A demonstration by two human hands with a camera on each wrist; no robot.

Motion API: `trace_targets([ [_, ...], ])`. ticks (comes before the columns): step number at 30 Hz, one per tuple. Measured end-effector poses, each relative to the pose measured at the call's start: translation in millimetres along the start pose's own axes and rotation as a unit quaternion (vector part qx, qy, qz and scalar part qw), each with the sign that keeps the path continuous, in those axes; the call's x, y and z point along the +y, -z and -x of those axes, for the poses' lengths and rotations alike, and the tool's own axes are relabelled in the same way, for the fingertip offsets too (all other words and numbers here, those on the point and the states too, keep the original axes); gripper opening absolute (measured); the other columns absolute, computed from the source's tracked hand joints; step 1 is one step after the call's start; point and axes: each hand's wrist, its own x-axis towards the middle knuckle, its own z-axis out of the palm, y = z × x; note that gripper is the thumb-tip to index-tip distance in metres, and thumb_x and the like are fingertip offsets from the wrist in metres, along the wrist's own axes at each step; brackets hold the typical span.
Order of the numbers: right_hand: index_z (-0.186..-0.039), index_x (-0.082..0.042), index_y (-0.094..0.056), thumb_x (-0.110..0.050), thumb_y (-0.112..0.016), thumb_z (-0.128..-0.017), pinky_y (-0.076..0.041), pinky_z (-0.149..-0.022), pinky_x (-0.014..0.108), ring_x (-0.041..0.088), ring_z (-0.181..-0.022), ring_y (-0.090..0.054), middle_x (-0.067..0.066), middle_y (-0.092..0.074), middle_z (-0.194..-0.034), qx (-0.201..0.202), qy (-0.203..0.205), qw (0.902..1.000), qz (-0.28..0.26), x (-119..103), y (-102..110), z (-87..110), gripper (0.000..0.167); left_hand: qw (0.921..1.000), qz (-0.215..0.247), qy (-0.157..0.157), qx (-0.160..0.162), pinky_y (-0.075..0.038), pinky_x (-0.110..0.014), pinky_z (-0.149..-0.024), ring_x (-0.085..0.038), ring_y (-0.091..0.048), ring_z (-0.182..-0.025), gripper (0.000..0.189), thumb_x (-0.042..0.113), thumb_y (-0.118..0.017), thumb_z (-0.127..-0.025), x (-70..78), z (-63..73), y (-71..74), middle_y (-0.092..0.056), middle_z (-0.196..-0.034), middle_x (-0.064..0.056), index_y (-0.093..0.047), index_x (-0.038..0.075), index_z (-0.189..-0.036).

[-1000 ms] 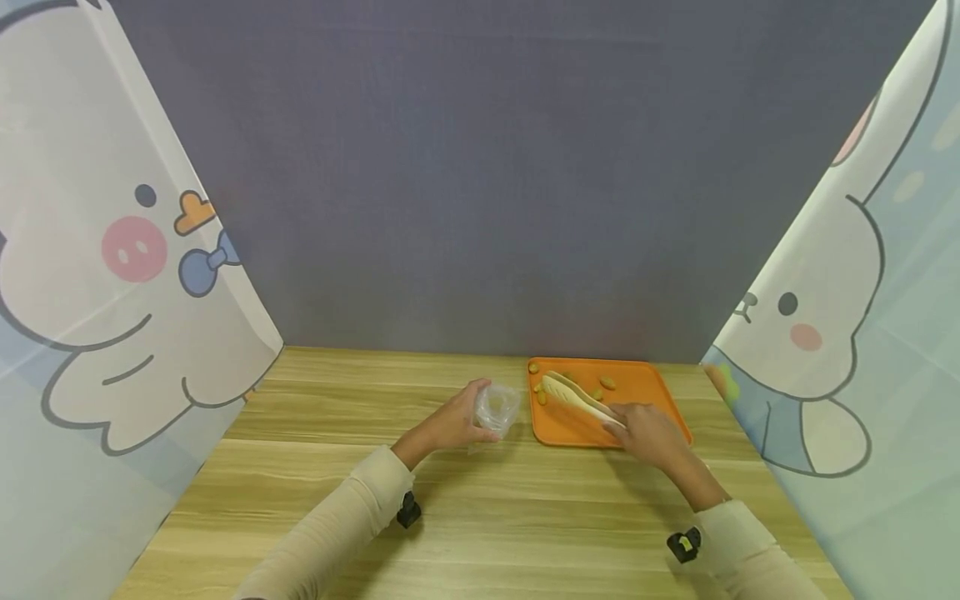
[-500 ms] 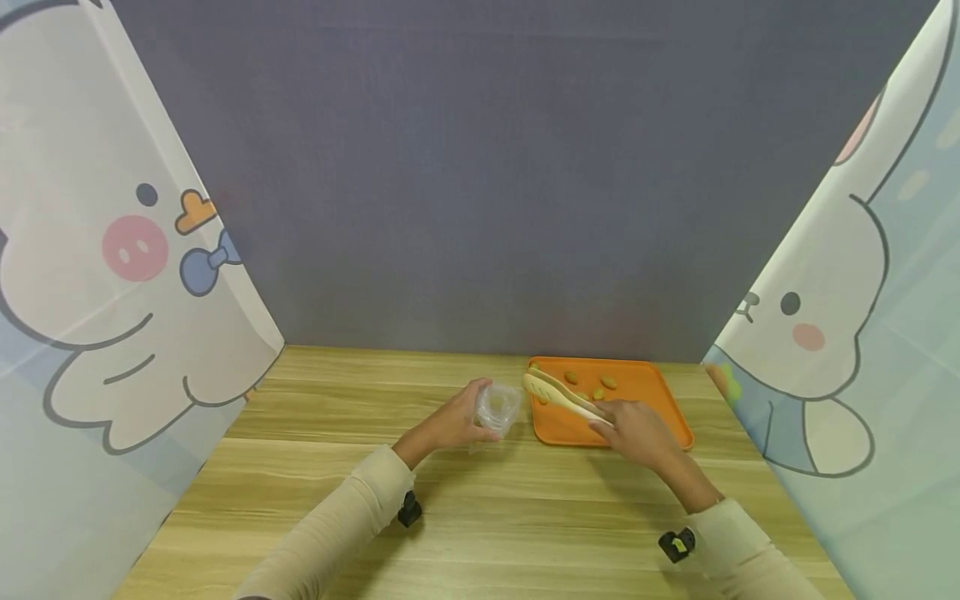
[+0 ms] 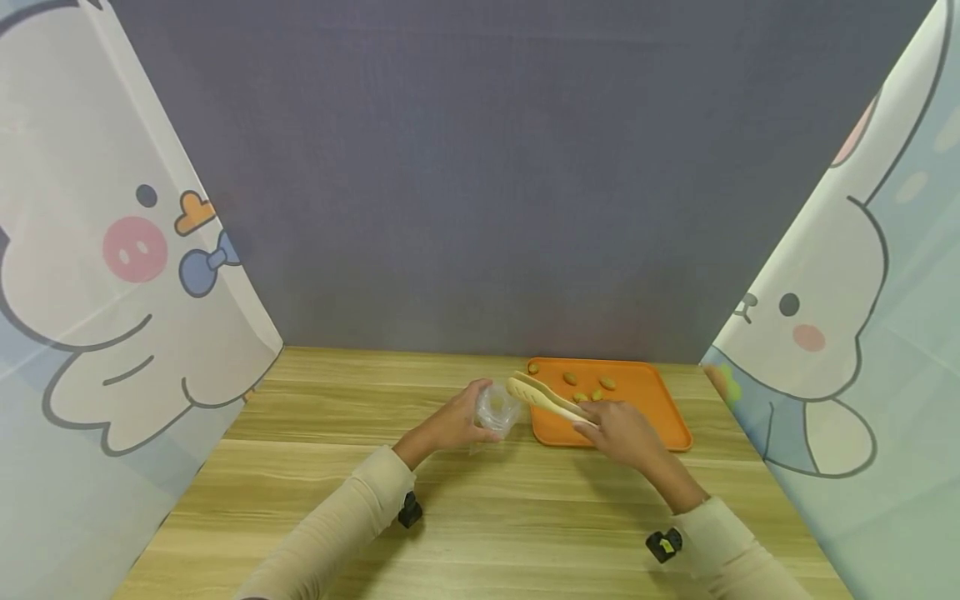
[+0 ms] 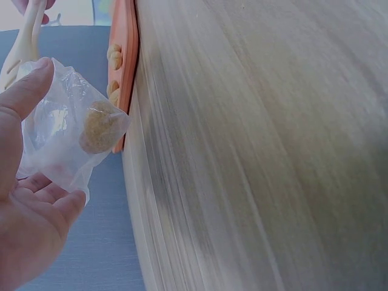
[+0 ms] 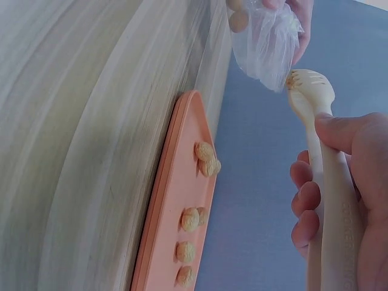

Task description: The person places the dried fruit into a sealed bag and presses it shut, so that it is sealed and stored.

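Observation:
My left hand (image 3: pixel 452 422) grips a clear plastic bag (image 3: pixel 507 413) just left of the orange tray (image 3: pixel 652 421). In the left wrist view, thumb and fingers hold the bag's mouth spread, and a tan, bumpy nut (image 4: pixel 100 127) in its shell shows low inside. My right hand (image 3: pixel 624 432) holds cream-coloured tongs (image 3: pixel 546 398) by the handles, with fingers and thumb curled round both arms. The tongs' head overlaps the bag's near-right edge in the head view. Between the slotted tips, a bit of something brown (image 5: pixel 291 82) shows, mostly hidden.
Several tan shelled nuts (image 5: pixel 190 219) lie on the tray, some toward its left side. The wood-grain table (image 3: pixel 337 400) runs back to a grey panel (image 3: pixel 487 167). Printed cartoon panels (image 3: pixel 810 308) stand on both sides. Black wrist cameras (image 3: pixel 663 546) hang at the cuffs.
My right hand has carried the tongs left, from over the tray to the bag's opening. The nut near the tray's left edge no longer shows there. My left hand and the bag stayed put.

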Motion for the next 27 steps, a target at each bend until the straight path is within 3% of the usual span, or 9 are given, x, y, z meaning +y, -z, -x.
trace_targets([
  [3, -0.126, -0.003, -0.072, -0.031, -0.073, -0.094, -0.038, -0.054, 0.025, 0.006, -0.055, -0.041, -0.003, -0.066, -0.073, -0.003, 0.004, 1.0, 0.0, -2.2, -1.7, -1.1, 0.042, 1.0, 0.002, 0.0, 0.0, -0.051, -0.043, -0.098, -0.028, -0.059, -0.118, 0.104, 0.035, -0.086, -0.083, -0.5, 0.2, 0.0, -0.052, -0.141, -0.02, -0.023, 0.002, -0.158],
  [7, -0.128, -0.001, -0.07, -0.031, -0.072, -0.094, -0.04, -0.056, 0.025, 0.004, -0.056, -0.043, 0.002, -0.074, -0.086, -0.005, 0.011, 0.9999, 0.001, -4.9, -3.6, -2.6, 0.045, 1.0, 0.003, -0.003, 0.001, -0.052, -0.043, -0.097, -0.027, -0.059, -0.117, 0.104, 0.034, -0.087, -0.082, -1.5, -0.2, -0.2, -0.052, -0.14, -0.019, -0.023, 0.002, -0.158],
  [14, -0.132, -0.001, -0.067, -0.031, -0.072, -0.095, -0.035, -0.05, 0.022, 0.004, -0.051, -0.037, -0.011, -0.055, -0.063, -0.013, 0.002, 0.9998, -0.013, -7.6, -5.4, -4.5, 0.048, 0.9999, 0.012, -0.004, 0.001, -0.052, -0.042, -0.097, -0.027, -0.059, -0.119, 0.104, 0.035, -0.086, -0.083, -3.1, -0.1, -0.7, -0.052, -0.141, -0.019, -0.022, 0.001, -0.158],
  [27, -0.134, -0.002, -0.066, -0.031, -0.072, -0.095, -0.033, -0.049, 0.022, 0.004, -0.049, -0.035, -0.007, -0.055, -0.067, -0.004, -0.037, 0.9988, -0.032, 0.4, -0.6, -0.2, 0.049, 1.0, 0.002, 0.002, 0.006, -0.052, -0.044, -0.098, -0.029, -0.059, -0.12, 0.105, 0.037, -0.086, -0.083, -4.2, 0.8, -0.3, -0.052, -0.141, -0.021, -0.022, 0.002, -0.159],
])
